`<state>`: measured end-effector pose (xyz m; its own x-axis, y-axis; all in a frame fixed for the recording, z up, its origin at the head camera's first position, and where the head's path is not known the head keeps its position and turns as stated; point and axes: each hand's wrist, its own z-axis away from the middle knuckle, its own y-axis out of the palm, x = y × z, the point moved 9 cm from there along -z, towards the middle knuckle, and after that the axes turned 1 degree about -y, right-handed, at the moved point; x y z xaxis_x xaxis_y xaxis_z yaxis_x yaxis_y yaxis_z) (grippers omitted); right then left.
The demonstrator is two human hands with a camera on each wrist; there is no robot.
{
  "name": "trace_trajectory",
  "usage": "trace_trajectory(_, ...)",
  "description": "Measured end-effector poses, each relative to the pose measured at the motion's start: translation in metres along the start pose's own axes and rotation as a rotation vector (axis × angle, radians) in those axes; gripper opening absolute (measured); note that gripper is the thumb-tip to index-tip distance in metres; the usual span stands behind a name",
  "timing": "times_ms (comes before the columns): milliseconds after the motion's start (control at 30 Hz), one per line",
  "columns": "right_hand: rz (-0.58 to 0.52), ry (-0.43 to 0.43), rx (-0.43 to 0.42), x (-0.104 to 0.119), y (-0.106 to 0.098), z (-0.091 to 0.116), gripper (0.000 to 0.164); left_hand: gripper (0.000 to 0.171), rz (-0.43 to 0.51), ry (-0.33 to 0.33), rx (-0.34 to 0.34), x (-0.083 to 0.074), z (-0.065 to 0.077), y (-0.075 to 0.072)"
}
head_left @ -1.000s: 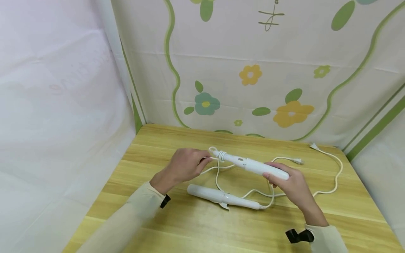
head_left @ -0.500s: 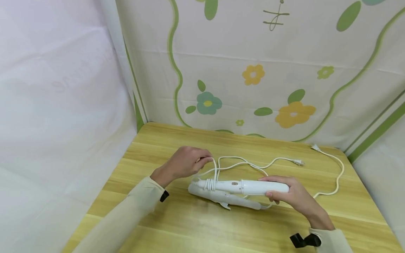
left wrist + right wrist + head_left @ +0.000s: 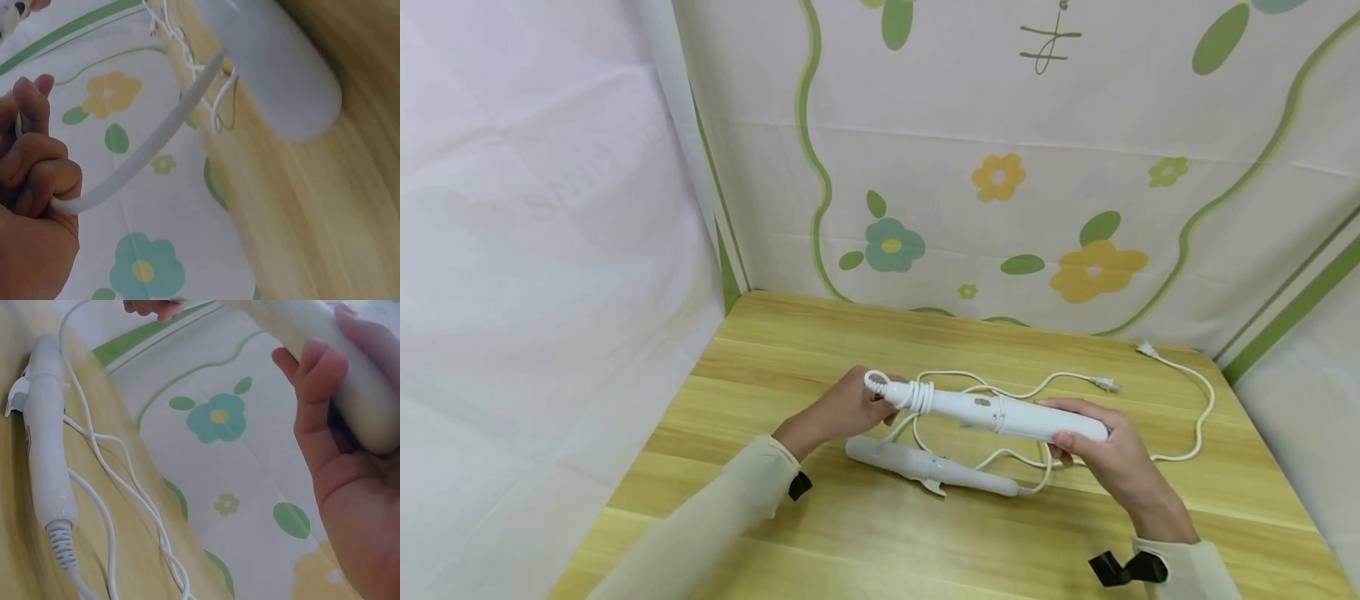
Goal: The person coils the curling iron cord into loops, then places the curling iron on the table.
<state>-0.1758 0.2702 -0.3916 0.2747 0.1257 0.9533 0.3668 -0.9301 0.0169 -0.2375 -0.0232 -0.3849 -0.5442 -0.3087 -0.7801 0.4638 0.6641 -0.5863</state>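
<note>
A white curling iron point(image 3: 1037, 419) is held above the table, its barrel end gripped by my right hand point(image 3: 1116, 454). White power cord point(image 3: 919, 397) circles its handle in several turns near the cord end. Partly hidden behind that end, my left hand point(image 3: 850, 406) holds the loose cord; in the left wrist view the cord point(image 3: 137, 159) runs out from between curled fingers point(image 3: 53, 178). Below lies a second white curling iron point(image 3: 898, 458) with a small lever on its side, also seen in the right wrist view.
Loose white cords cross the wooden table point(image 3: 925, 542) behind and right of the lying iron. One plug point(image 3: 1105, 383) lies right of centre, another plug point(image 3: 1146, 348) near the back right corner. A flowered white cloth point(image 3: 940, 208) hangs along the back edge.
The held iron dipped over the lying one, then rose and tilted again, its cord end higher. My left hand moved from above the handle to behind it, keeping the cord.
</note>
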Motion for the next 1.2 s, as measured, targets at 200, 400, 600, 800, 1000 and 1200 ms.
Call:
trace_trajectory(200, 0.009, 0.031, -0.150, -0.002, -0.007, -0.005, 0.036, 0.028, 0.012, -0.066, -0.098, -0.002, 0.001, 0.012)
trace_trajectory(400, 0.223, 0.105, -0.294, -0.005, -0.011, -0.010, 0.032, 0.036, -0.013, -0.116, -0.144, -0.007, -0.001, 0.014)
trace_trajectory(600, 0.323, 0.151, -0.354, -0.009, -0.016, -0.012, 0.035, 0.043, -0.101, -0.110, -0.127, -0.014, -0.001, 0.016)
trace_trajectory(800, 0.410, 0.172, -0.419, -0.009, -0.025, -0.010, 0.036, 0.037, -0.150, -0.080, -0.121, -0.021, -0.001, 0.014)
trace_trajectory(1000, 0.499, 0.182, -0.476, -0.006, -0.029, -0.009, 0.038, 0.036, -0.218, -0.090, -0.127, -0.021, 0.000, 0.011)
trace_trajectory(1200, 0.561, 0.157, -0.548, -0.003, -0.030, -0.008, 0.038, 0.026, -0.457, 0.011, -0.153, -0.033, 0.000, 0.004)
